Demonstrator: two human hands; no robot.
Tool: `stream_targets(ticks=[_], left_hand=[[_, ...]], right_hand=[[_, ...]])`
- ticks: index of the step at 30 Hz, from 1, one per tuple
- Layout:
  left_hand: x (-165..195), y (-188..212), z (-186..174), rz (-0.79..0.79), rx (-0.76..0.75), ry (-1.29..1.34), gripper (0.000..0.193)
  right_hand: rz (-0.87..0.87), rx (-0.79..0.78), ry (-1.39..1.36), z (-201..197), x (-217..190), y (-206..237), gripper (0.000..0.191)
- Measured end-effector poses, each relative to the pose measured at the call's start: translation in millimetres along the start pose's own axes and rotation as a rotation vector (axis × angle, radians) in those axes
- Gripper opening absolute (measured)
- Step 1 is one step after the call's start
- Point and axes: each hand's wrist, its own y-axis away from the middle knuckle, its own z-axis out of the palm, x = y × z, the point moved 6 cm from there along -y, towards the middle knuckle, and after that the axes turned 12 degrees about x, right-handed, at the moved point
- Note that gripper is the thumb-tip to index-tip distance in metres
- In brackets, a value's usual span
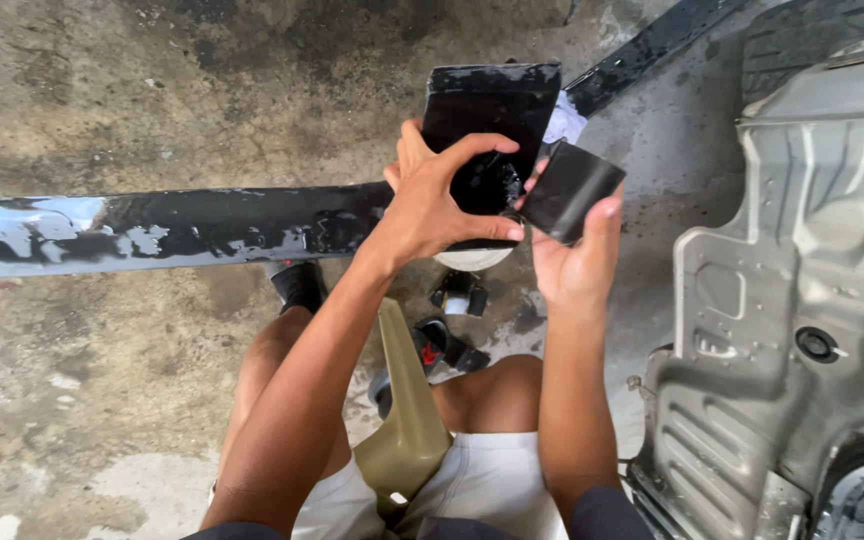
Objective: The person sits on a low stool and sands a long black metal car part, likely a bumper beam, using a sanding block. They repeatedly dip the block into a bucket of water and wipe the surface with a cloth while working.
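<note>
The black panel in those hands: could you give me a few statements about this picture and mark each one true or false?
1. The left hand grips a glossy black panel. True.
2. The right hand is empty. False: it holds a small dark sheet against the panel's edge.
3. A long black strip with patches of worn paint runs across the concrete floor at the left. True.
4. A wooden cabinet stands on the right. False: a grey pressed-metal body part is there.
5. The person wears long dark trousers. False: the knees are bare below light shorts.
</note>
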Motion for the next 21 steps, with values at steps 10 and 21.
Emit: stream_targets(ticks=[10, 21], left_hand=[[3.1, 9.1, -6.7, 0.038, 0.038, 0.026, 0.048], [2.2, 10.6, -4.3, 0.057, 0.075, 0.005, 0.044]], right_hand=[[0.054, -0.049, -0.079, 20.2, 2.3, 10.8, 0.058], [0.101, -0.069, -0.076, 23.1, -4.2, 6.3, 0.063]])
